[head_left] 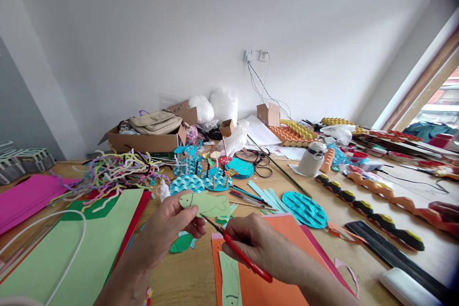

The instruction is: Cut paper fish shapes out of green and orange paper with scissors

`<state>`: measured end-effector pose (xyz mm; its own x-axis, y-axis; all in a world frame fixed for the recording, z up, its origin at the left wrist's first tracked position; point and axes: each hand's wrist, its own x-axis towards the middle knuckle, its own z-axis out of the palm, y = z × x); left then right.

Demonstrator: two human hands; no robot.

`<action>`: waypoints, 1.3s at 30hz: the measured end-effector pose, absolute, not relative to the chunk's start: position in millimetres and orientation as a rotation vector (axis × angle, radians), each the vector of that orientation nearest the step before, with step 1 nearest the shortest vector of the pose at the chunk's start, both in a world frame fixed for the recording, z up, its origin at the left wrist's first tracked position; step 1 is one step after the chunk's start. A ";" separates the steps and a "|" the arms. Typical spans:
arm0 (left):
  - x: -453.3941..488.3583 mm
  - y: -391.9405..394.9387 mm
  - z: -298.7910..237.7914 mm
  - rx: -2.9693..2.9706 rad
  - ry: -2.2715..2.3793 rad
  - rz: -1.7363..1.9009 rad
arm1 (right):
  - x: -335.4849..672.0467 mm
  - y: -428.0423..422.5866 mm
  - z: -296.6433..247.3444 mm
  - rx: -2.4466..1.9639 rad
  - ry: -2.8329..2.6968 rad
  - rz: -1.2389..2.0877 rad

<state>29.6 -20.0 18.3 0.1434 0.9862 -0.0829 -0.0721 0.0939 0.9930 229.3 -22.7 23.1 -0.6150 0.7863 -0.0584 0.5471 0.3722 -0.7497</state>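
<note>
My left hand (168,229) pinches a light green paper fish (206,203) and holds it up above the wooden table (190,277). Gripped in my right hand (263,245) are red-handled scissors (236,248), their blades pointing at the lower edge of the fish. Under my right hand lies an orange sheet (258,291), and on it a green paper strip with a drawn fish (229,282). A darker green paper fish (181,244) rests on the table below my left hand.
Blue wavy paper discs (304,208) with small fish on sticks stand behind. A tangle of pipe cleaners (111,172), green (68,253) and pink (25,196) sheets lie left. A cardboard box (147,138) stands at the back. Painted egg-carton strips (373,213) run right, near another person's hand (446,211).
</note>
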 end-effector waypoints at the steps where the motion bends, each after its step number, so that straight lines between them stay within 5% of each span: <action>1: 30.1 -20.3 19.1 1.151 1.094 1.078 | 229.1 -22.7 23.1 -1.170 -2.331 1.089; 39: 18.6 -13.1 7.4 1.287 1.109 1.179 | 233.6 -16.4 23.3 -1.193 -2.383 0.992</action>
